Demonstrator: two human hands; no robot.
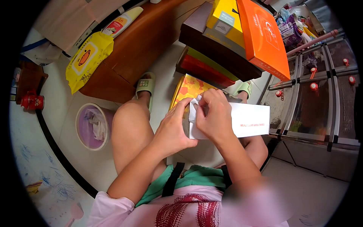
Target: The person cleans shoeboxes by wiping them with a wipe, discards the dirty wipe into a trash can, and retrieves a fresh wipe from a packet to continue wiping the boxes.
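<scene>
A white shoebox (249,117) with red lettering on its side lies across my lap area, between my knees. My left hand (174,126) grips its left end, thumb along the near edge and fingers at the far side. At that same end my right hand (215,115) is closed, its fingers pinching a crumpled white wipe (193,113) against the box. Part of the wipe is hidden behind the fingers. Just beyond the hands is a yellow and orange patterned box (194,87).
Ahead stand stacked boxes, including an orange box (264,36) and a yellow box (227,20). A yellow wet-wipes pack (89,60) and a white bottle (123,22) lie on a brown wooden surface (124,64). A purple bin (84,125) is left; drawers (306,98) stand right.
</scene>
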